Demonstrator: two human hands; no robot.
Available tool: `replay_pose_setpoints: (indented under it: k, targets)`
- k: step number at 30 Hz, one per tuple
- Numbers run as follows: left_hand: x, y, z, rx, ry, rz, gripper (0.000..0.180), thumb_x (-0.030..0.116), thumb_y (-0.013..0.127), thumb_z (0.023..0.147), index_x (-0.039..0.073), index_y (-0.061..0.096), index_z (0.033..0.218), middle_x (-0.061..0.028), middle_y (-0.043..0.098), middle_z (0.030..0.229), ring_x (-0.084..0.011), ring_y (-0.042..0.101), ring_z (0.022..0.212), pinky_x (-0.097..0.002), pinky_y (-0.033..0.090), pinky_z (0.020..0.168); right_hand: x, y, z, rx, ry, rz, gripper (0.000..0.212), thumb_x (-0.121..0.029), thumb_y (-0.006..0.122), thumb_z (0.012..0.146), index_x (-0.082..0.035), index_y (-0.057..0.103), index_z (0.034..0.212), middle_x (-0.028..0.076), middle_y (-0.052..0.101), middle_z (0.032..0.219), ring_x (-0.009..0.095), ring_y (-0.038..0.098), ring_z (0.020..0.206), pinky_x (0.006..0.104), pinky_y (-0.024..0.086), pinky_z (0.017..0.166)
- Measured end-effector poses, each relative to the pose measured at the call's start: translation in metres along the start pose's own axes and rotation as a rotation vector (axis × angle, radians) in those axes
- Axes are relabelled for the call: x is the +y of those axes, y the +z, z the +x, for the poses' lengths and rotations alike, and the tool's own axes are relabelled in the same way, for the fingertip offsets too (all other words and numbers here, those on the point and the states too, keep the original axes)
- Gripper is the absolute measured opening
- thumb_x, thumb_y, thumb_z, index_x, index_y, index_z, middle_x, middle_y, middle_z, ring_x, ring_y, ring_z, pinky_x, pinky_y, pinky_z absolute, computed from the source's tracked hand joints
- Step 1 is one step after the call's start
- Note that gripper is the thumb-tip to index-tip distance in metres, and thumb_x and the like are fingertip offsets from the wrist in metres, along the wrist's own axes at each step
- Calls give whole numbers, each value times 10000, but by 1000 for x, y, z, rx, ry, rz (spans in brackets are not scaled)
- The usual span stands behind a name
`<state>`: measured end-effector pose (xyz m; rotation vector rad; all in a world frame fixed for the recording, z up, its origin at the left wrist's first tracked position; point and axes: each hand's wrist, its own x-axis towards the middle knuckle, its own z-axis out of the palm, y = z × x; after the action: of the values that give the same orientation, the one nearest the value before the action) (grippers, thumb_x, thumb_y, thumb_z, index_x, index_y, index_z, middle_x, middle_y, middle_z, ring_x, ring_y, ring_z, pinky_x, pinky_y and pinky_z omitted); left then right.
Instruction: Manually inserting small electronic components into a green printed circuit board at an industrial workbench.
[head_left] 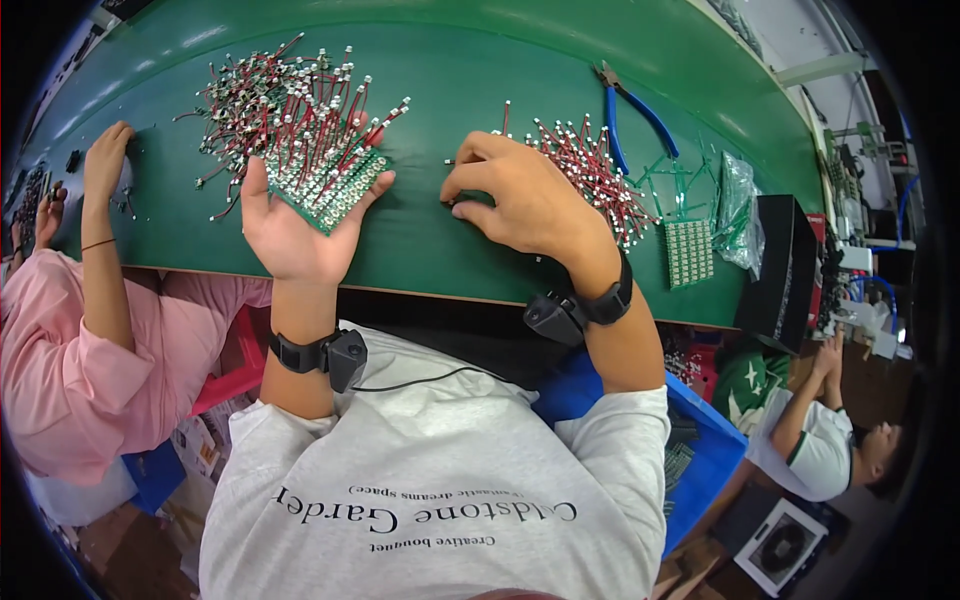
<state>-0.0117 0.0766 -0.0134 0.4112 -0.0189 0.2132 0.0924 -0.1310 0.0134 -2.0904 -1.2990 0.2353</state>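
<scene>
- Basically a green counter (440,60) fills the upper view, smooth and slightly shiny, front edge bending with the lens.
- Left hand (300,242): palm up, grip closed round a green circuit panel (335,205) with red wires and white connectors sticking up; panel is above the counter, left of centre.
- Right hand (540,195): fingers curled above the counter, beside a pile of red wires (590,170); can't tell if its grip has anything.
- Behind the panel, left: heap of wired boards (240,105) on the counter.
- Right part of counter: blue-handled cutters (613,115), jaws toward the far side; thin green strips (655,185); a second panel (689,252), no wires; clear plastic bag (738,210); black box (782,260) near the right end.
- Below counter, right: blue bin (722,432) with boards inside.
- Left neighbour: person in pink (75,365), one hand on the counter; red stool (228,372) next to them.
- Far right: person in white top (815,450), hands together near equipment with blue hoses (905,215).
- Lower right: white square frame, dark round centre (783,548).
</scene>
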Motion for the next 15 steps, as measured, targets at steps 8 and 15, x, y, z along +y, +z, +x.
replay_pose_setpoints:
  k: [8,15]
  targets:
    - [-10,13,-2,149,-13,-18,676,541,309,949,49,424,1398,-221,496,1354,-396,472,1252,-629,404,963,-9,6,9,260,-85,172,131,1,656,799,-4,629,927,105,621,848,256,633,771,349,504,672]
    - [-24,9,1,42,26,-58,659,487,314,962,22,365,1426,-253,445,1386,-441,418,1283,-591,333,1066,-8,14,10,343,-104,230,112,-10,649,821,0,642,932,132,657,851,263,656,736,338,506,646]
